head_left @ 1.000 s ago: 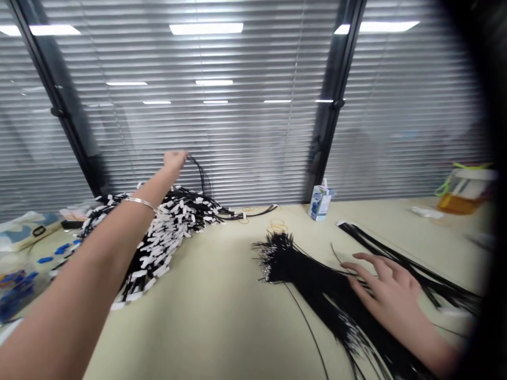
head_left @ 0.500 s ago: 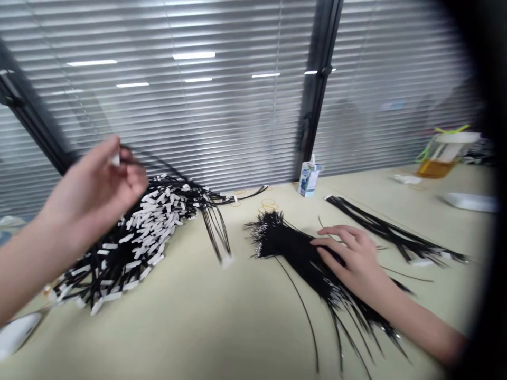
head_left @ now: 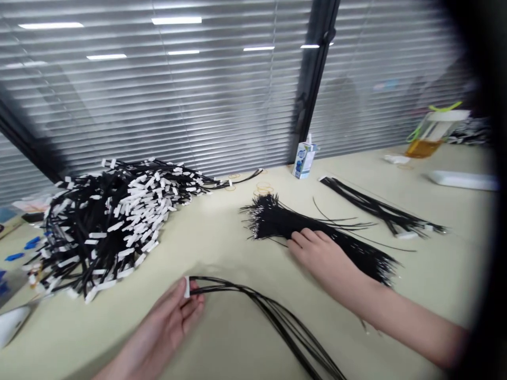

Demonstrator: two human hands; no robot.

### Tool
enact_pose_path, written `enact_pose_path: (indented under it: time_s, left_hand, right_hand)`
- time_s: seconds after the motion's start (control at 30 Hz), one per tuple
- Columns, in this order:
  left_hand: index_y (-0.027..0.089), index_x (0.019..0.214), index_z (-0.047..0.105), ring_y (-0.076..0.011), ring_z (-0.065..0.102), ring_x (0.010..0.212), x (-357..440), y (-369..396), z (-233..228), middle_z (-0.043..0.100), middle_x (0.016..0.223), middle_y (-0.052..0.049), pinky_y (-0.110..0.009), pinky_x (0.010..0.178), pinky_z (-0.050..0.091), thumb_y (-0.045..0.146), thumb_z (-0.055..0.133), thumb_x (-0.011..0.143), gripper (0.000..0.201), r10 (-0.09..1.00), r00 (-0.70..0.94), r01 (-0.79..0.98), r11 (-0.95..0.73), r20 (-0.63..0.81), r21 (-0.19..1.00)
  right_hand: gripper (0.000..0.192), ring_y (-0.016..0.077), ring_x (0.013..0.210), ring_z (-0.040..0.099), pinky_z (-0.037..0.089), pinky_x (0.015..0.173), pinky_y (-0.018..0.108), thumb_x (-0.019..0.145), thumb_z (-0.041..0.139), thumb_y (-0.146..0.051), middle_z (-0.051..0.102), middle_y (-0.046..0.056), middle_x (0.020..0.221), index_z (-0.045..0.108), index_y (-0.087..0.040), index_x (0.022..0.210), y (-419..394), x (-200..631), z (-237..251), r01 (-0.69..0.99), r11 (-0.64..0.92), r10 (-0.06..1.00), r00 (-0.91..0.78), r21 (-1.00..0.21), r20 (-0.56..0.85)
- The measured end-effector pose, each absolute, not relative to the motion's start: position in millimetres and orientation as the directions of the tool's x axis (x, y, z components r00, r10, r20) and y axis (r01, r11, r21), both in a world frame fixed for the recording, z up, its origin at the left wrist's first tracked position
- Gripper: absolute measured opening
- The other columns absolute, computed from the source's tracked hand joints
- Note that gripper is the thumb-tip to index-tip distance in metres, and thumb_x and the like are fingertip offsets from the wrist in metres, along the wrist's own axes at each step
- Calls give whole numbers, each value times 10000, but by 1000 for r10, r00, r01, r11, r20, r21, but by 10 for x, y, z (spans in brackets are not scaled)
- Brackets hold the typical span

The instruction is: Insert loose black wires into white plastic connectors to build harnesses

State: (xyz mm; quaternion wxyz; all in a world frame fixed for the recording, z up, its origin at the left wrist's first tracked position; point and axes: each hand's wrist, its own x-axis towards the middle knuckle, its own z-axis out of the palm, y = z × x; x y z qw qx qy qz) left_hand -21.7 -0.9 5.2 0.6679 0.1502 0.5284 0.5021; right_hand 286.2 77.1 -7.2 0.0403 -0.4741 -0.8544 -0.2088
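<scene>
Few black wires (head_left: pixel 253 301) pinched in left-hand fingers (head_left: pixel 190 306) | right-hand fingers (head_left: pixel 304 240) open on wire bundle (head_left: pixel 317 232)

Two hands (head_left: pixel 166 322), one carton (head_left: pixel 303 161), four lots of black ties (head_left: pixel 111 221)

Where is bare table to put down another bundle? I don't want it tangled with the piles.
Bare table lies between the tagged pile and the loose black bundle, and along the right, between the far strands and the white tray. Crowded: the left side, and near the left hand with its few wires.
</scene>
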Motion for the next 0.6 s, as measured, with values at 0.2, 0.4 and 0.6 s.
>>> enact_pose_path:
  time_s: [0.2,0.4,0.6]
  left_hand:
    - [205,796,701,-143,641,798,-147,-16,-43,668,939,-33,-256,777,555,305,766,707,149,878,46,-551,420,-476,721]
    - [217,835,711,-119,625,736,-169,-58,-97,700,886,-23,-265,773,502,300,803,664,211,891,158,-582,433,-426,689]
    - [207,864,709,-117,609,740,-197,-63,-111,695,909,-31,-271,778,479,296,786,694,207,895,215,-602,437,-391,669]
  right_hand:
    - [188,211,820,532,346,708,321,756,533,4,612,68,800,615,-163,788,843,2894,67,820,503,791,-564,273,235]
    - [154,216,908,540,364,778,327,892,506,-233,614,82,919,615,-146,957,1041,2525,111,814,542,766,-581,211,275]
    - [162,225,874,539,363,758,330,882,517,-232,608,119,923,633,-123,915,1246,2362,-32,808,563,755,-588,173,291]
